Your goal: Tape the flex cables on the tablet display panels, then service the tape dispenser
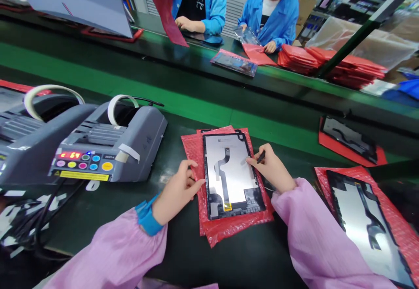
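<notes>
Your right hand (271, 166) pinches a dark tool (261, 156) at the panel's (240, 171) right edge; your left hand (176, 190), fingers parted, holds nothing. Panel's on bubble bags (222, 231) near the desk's (183, 258) far edge: push hard, they could skid; slip, you'd risk the ribbon cable (224, 185).

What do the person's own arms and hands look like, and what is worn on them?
Loose, wrinkled pink sleeves cover both arms. A bright blue band circles the left wrist. The left hand and right hand wear no gloves.
</notes>
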A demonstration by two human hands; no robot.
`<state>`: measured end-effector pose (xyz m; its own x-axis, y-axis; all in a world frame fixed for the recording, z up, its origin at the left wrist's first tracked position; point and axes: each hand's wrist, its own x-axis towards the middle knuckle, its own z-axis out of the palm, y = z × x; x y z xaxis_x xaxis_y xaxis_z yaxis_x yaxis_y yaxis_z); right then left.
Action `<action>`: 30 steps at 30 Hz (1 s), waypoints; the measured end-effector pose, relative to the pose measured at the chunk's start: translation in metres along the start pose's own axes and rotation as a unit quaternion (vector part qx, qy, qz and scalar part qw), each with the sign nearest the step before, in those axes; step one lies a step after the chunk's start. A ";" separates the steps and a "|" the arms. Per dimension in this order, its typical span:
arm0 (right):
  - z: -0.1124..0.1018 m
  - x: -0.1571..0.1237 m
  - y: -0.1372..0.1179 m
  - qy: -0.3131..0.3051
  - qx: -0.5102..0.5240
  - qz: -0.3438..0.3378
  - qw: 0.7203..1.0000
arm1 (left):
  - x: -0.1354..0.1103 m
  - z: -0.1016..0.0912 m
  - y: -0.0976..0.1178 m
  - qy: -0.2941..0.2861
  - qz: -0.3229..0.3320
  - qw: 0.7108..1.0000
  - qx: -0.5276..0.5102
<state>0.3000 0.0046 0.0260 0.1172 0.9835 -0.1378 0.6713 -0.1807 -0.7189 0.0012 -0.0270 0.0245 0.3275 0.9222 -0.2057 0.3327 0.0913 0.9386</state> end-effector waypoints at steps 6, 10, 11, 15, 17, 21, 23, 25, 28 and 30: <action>-0.007 0.026 -0.014 0.038 0.007 -0.005 0.999 | 0.040 0.009 0.026 0.022 0.093 0.993 0.065; -0.012 0.042 -0.010 0.038 0.041 -0.002 0.998 | 0.069 0.009 0.022 0.091 0.100 0.991 0.013; -0.011 0.043 -0.007 0.034 0.054 -0.006 0.998 | 0.073 0.010 0.018 0.116 0.091 0.989 -0.015; 0.000 0.038 0.002 0.019 0.107 -0.022 0.994 | 0.076 0.013 0.006 0.165 0.023 0.980 -0.105; 0.002 0.034 0.004 0.008 0.123 -0.026 0.992 | 0.072 0.011 0.012 0.159 0.027 0.984 -0.078; -0.011 0.026 0.003 0.031 0.124 -0.023 0.992 | 0.073 -0.002 0.053 0.175 0.101 0.979 -0.017; -0.022 0.020 0.006 0.072 0.117 -0.018 0.990 | 0.085 -0.012 0.082 0.198 0.133 0.971 -0.008; -0.033 0.010 0.011 0.096 0.117 -0.012 0.988 | 0.106 -0.021 0.111 0.239 0.186 0.953 0.006; -0.044 -0.004 0.019 0.095 0.103 0.008 0.990 | 0.157 -0.032 0.140 0.333 0.230 0.914 0.009; -0.049 -0.012 0.020 0.088 0.076 0.024 0.993 | 0.195 -0.037 0.146 0.372 0.242 0.896 0.018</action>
<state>0.3481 -0.0102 0.0464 0.2812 0.9575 -0.0640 0.5455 -0.2143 -0.8102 0.0803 0.1803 0.1314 -0.2341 0.8476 0.4762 0.3428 -0.3864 0.8563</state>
